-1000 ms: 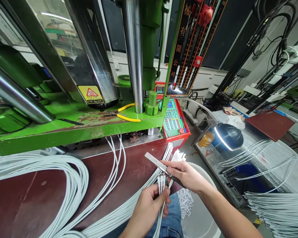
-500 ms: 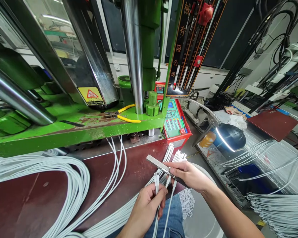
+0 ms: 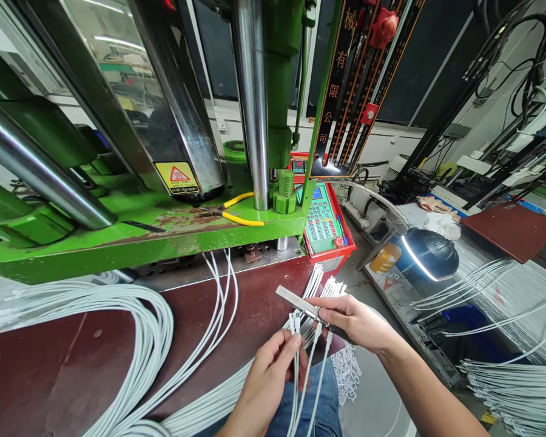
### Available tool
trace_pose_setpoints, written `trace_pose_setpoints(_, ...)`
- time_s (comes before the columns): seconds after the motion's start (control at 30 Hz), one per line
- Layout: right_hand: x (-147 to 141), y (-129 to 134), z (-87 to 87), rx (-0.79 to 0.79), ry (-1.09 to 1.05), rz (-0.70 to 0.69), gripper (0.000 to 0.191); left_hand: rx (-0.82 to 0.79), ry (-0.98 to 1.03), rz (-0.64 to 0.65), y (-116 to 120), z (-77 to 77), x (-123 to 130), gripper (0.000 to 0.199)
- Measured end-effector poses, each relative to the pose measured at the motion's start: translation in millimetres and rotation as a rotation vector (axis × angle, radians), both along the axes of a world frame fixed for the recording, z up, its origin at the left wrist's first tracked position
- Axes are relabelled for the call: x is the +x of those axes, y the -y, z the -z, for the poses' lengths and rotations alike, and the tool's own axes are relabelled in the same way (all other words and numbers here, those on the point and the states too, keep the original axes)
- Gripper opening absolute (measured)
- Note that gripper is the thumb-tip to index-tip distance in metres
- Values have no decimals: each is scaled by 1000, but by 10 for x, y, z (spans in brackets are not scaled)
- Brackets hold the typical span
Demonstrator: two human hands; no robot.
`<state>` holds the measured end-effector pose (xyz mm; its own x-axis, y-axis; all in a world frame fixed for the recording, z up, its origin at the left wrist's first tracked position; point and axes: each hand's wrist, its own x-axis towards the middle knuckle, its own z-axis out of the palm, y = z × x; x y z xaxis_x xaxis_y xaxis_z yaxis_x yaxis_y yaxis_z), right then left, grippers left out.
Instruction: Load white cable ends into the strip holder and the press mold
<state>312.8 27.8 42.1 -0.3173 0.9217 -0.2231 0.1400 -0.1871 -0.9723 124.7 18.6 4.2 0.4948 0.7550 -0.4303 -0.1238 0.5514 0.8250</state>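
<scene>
Near the bottom centre my left hand (image 3: 275,364) pinches white cables (image 3: 295,388) just below their connector ends, which point upward. My right hand (image 3: 352,318) is closed around a flat grey metal tool (image 3: 295,299) that slants up to the left. Its lower part lies inside the fingers. The tool crosses just above the connectors held on the left; whether they touch I cannot tell. Two more cables with white plugs (image 3: 328,340) hang below my right hand. Behind the hands, a bundle of white connector ends (image 3: 334,288) rests at the edge of the brown table (image 3: 186,340).
A green press (image 3: 141,246) stands behind the table, with yellow-handled pliers (image 3: 243,220) on its ledge. Coiled white cables (image 3: 150,321) lie at left. A red control box (image 3: 330,221), a lamp (image 3: 430,254) and a white bin (image 3: 382,394) holding small white scraps are at right.
The camera view has shifted slightly, moving the scene a little to the right. My left hand's connectors are now closer to the metal tool and my right fingers.
</scene>
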Motion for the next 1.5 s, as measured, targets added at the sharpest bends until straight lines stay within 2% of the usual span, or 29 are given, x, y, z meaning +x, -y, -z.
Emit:
trace_pose_setpoints(0.13, 4, -9, 7, -14, 22, -5, 43, 96, -107, 0, 8, 16, -28, 39)
trace_pose_setpoints(0.27, -19, -8, -6, -13, 52, -40, 44, 97, -159, 18, -8, 41, -37, 42)
trace_pose_setpoints(0.4, -36, 5, -48, 31, 94, -68, 41, 87, -168, 1, -12, 54, -39, 41)
trace_pose_setpoints(0.6, -20, -1, -109, 61, 277, -78, 43, 46, -100, 3, -3, 33, -18, 38)
trace_pose_setpoints(0.7, 32, -22, -50, 52, 222, -79, 44, 48, -69, 15, -14, 25, -43, 36)
trace_pose_setpoints(0.9, 116, -38, 68, 25, 147, -47, 49, 119, -142, -49, -46, 9, -180, 34)
trace_pose_setpoints(1.1, 100, -61, 55, 2, 87, -64, 47, 90, -159, -34, -71, -89, -214, 34)
trace_pose_setpoints(1.33, 73, -52, -26, 41, 166, -84, 47, 232, -258, 28, -106, -24, -209, 39)
trace_pose_setpoints(1.5, 73, -64, -19, 52, 204, -90, 46, 271, -280, 1, -125, -13, -225, 39)
